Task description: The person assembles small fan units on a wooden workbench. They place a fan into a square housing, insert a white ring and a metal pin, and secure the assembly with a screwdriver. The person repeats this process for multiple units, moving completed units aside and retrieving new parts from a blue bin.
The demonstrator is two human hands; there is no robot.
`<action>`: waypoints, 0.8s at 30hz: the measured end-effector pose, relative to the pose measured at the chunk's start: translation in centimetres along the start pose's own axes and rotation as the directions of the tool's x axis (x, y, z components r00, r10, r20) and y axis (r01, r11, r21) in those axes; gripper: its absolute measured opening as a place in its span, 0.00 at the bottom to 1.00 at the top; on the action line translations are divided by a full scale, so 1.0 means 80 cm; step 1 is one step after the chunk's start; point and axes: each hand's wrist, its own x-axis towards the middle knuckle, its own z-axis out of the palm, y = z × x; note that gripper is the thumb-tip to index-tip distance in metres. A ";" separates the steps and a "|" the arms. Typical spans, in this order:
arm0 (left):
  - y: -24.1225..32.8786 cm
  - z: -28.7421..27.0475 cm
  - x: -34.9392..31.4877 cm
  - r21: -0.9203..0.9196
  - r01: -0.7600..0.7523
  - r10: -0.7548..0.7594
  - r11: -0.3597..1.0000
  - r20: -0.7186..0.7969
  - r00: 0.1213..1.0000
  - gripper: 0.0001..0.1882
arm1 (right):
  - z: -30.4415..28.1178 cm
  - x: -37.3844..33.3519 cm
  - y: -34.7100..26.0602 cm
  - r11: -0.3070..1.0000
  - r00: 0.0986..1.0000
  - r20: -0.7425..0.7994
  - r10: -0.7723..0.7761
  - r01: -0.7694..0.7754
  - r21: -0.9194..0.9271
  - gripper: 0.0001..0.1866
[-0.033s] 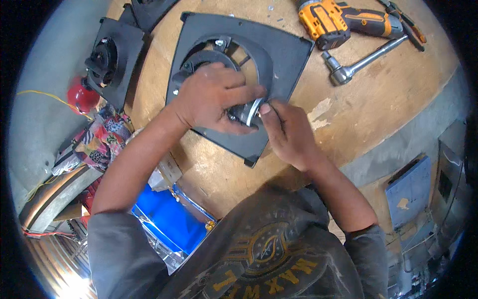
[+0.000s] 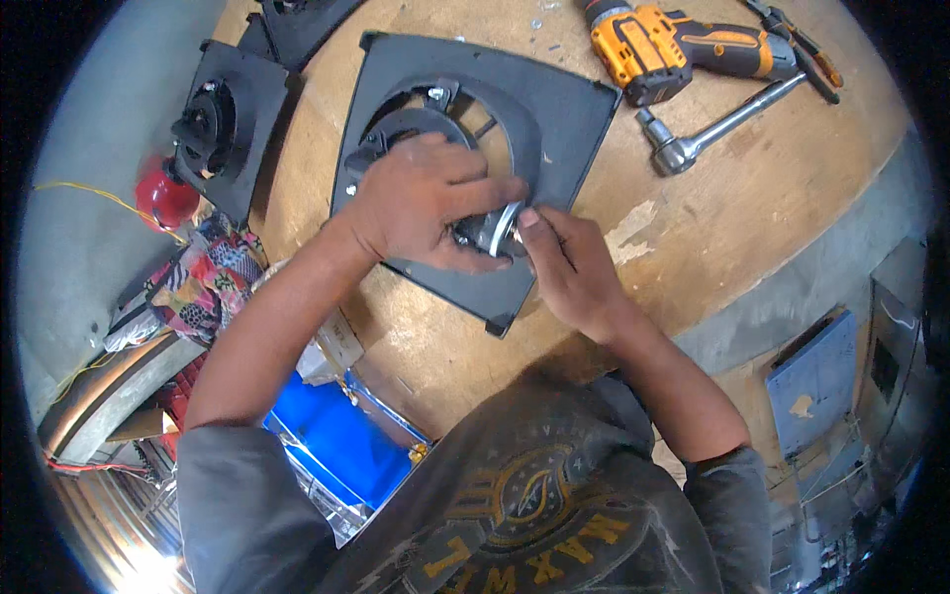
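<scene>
A black square panel (image 2: 569, 119) with a raised round opening lies on the wooden table, turned at an angle. Inside the opening sits a black ring-shaped part (image 2: 426, 121) with bolts on its brackets. My left hand (image 2: 421, 198) reaches over that part, its fingers curled round the near side. Between its index finger and thumb shows a curved silver metal strip (image 2: 505, 230). At the strip's right side, my right hand (image 2: 574, 267) is closed in a pinch; what its fingertips hold is mostly hidden.
A yellow-black cordless power tool (image 2: 648, 45), a silver ratchet wrench (image 2: 708, 139) and pliers (image 2: 807, 49) lie at the far right. A similar black panel (image 2: 247, 84) stands at the left, near a red round object (image 2: 166, 193) and patterned cloth (image 2: 203, 282). A blue bin (image 2: 341, 436) is below.
The whole view has shifted very slightly. Both hands keep their places on the black part and the silver strip.
</scene>
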 end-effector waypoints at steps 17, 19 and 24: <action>0.000 0.002 0.001 -0.044 0.012 -0.012 0.999 -0.018 1.000 0.31 | 0.005 -0.002 -0.007 0.940 0.945 -0.187 -0.270 0.216 -0.266 0.19; 0.000 0.000 0.000 -0.021 0.012 -0.012 1.000 0.011 1.000 0.30 | 0.004 0.000 -0.004 0.986 0.998 -0.041 -0.050 0.043 -0.159 0.19; 0.000 -0.003 0.001 -0.017 0.013 -0.012 1.000 0.049 0.999 0.30 | -0.004 -0.004 0.002 0.976 0.999 -0.019 -0.032 0.027 -0.218 0.18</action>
